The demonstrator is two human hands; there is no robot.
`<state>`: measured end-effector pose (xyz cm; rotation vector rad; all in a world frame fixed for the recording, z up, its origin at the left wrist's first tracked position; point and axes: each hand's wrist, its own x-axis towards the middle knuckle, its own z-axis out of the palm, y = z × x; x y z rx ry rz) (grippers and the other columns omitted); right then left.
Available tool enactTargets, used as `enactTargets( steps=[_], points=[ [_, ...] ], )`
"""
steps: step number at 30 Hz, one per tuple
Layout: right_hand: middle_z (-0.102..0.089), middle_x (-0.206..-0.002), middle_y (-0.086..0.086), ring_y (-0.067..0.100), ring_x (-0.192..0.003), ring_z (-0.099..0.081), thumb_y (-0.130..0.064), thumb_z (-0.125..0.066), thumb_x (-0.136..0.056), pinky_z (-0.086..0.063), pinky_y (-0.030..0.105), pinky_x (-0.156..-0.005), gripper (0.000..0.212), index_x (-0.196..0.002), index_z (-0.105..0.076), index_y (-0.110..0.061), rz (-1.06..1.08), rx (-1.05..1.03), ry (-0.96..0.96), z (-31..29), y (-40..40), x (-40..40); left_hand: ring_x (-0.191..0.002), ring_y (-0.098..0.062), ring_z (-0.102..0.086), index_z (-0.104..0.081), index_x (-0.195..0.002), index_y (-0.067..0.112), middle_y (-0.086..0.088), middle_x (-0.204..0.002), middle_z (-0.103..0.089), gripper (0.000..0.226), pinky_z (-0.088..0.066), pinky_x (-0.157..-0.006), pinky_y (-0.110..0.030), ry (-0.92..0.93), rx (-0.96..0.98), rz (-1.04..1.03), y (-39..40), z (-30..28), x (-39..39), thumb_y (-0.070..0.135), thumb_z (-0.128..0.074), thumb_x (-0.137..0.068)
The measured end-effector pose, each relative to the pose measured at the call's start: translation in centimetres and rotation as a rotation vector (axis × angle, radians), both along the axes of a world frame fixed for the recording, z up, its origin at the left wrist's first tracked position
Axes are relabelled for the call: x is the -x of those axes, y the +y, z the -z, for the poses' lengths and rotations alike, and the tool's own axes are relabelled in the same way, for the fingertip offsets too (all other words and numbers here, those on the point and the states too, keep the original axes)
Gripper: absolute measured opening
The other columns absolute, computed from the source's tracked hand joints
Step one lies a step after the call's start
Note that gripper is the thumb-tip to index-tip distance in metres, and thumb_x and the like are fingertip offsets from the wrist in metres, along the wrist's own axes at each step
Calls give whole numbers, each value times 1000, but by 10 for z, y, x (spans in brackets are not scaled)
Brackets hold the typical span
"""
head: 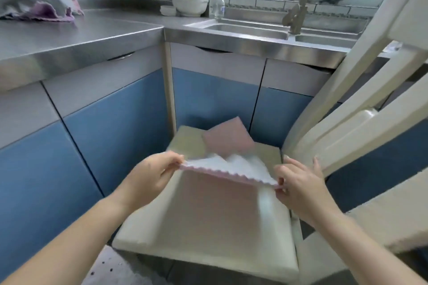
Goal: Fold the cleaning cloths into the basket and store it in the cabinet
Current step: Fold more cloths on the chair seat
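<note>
Slippage looks likeliest, since the left hand point(150, 174) and right hand point(298, 186) only pinch opposite corners of the scallop-edged pink-and-white cleaning cloth point(227, 169) above the cushioned chair seat point(203, 233).

Single head-worn wide-angle view, looking forward and steeply down over a chair seat point(208, 233) close below. Faces a corner of steel surface point(76, 34) and sink point(250, 28), window beyond.
</note>
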<state>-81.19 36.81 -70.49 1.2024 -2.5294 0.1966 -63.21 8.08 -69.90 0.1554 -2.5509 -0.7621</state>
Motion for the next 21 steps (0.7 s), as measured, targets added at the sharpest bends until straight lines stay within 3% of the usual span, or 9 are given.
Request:
enactTargets(
  steps=[2, 3, 4, 5, 8, 12, 15, 17, 21],
  points=[
    [-54, -60, -12, 18, -71, -66, -14, -81, -55, -44, 64, -89, 43, -64, -41, -27, -6, -106, -136, 45, 17, -18, -94, -1, -60, -63, -103, 25, 16, -100, -64, 16, -44, -82, -11, -159, -21, -32, 13, 43, -21, 24, -49, -95],
    [-49, -56, -10, 17, -60, -59, -14, -77, -59, -50, 52, -84, 44, -67, -37, -28, 0, -173, -217, 61, 21, -28, -92, 2, -58, -59, -101, 32, 20, -98, -61, 15, -43, -81, -10, -221, -37, -34, 20, 61, -32, 21, -50, -96],
    [-46, -57, -9, 18, -60, -54, -15, -71, -67, -50, 36, -75, 38, -72, -35, -27, 20, -220, -286, 71, 24, -35, -89, 6, -56, -54, -98, 37, 24, -95, -59, 17, -43, -79, -11, -254, -55, -35, 25, 75, -40, 20, -49, -96],
    [-44, -61, -8, 19, -64, -49, -17, -62, -77, -41, 25, -62, 29, -79, -34, -27, 31, -268, -338, 77, 26, -42, -88, 7, -55, -51, -95, 40, 26, -93, -58, 20, -44, -78, -14, -285, -79, -42, 29, 85, -47, 20, -49, -96],
    [-45, -69, -5, 23, -69, -46, -24, -43, -90, -22, 26, -48, 9, -90, -34, -24, 45, -331, -461, 85, 29, -59, -91, 8, -55, -52, -97, 43, 26, -94, -60, 22, -46, -78, -17, -344, -174, -92, 38, 108, -65, 21, -49, -96],
    [-50, -75, -4, 18, -64, -47, -31, -44, -92, -29, 21, -47, 16, -107, -46, -26, 89, -325, -531, 75, 23, -62, -93, 12, -55, -50, -98, 46, 27, -98, -61, 22, -46, -80, -11, -328, -247, -175, 44, 116, -76, 25, -52, -94],
    [-47, -68, -14, 2, -58, -45, -34, -51, -93, -30, 15, -46, 9, -88, -45, -29, 106, -254, -613, 62, 14, -58, -91, 12, -54, -52, -107, 40, 23, -98, -60, 19, -41, -74, -4, -279, -318, -261, 42, 115, -73, 26, -54, -93],
    [-51, -64, -9, 8, -59, -47, -31, -56, -90, -31, 23, -51, 23, -72, -43, -25, 168, -90, -679, 62, 6, -49, -92, 7, -54, -52, -113, 36, 17, -100, -60, 22, -39, -75, -5, -242, -357, -310, 37, 114, -65, 26, -54, -94],
    [-61, -73, -2, 17, -71, -56, -26, -59, -88, -37, 28, -57, 11, -79, -55, -21, 311, 173, -851, 77, -9, -27, -101, -3, -53, -49, -125, 29, 12, -107, -57, 30, -43, -79, -14, -245, -410, -350, 24, 113, -41, 21, -50, -96]
  ],
)
